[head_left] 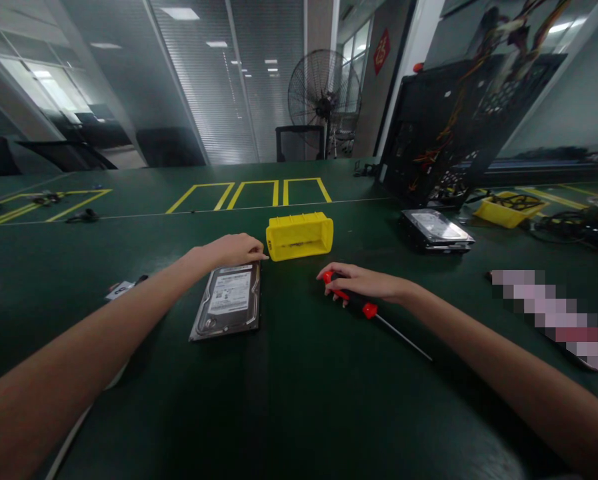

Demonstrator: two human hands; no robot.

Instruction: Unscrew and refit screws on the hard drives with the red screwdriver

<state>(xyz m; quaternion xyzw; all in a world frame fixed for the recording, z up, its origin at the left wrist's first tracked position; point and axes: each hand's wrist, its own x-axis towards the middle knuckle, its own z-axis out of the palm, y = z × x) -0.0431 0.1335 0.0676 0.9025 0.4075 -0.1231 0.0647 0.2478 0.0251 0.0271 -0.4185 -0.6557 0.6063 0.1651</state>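
Note:
A silver hard drive (pixel 230 297) with a white label lies label up on the green table. My left hand (pixel 235 251) is at its far edge, fingers bent down and closed on it; the thumb is mostly hidden. Just right of those fingertips, a yellow plastic bin (pixel 299 237) rests on its side, its opening towards me. My right hand (pixel 359 280) has its fingers around the red and black handle of a screwdriver (pixel 370 310). The metal shaft points back towards me and to the right, low over the table.
Stacked hard drives (pixel 437 229) sit at right, before a black computer case (pixel 429 133) with hanging wires. Beyond them are another yellow bin (pixel 509 209) and dark cables (pixel 583 227). A pixelated flat object (pixel 553 317) lies near my right forearm. A white cable (pixel 81 420) passes under my left forearm.

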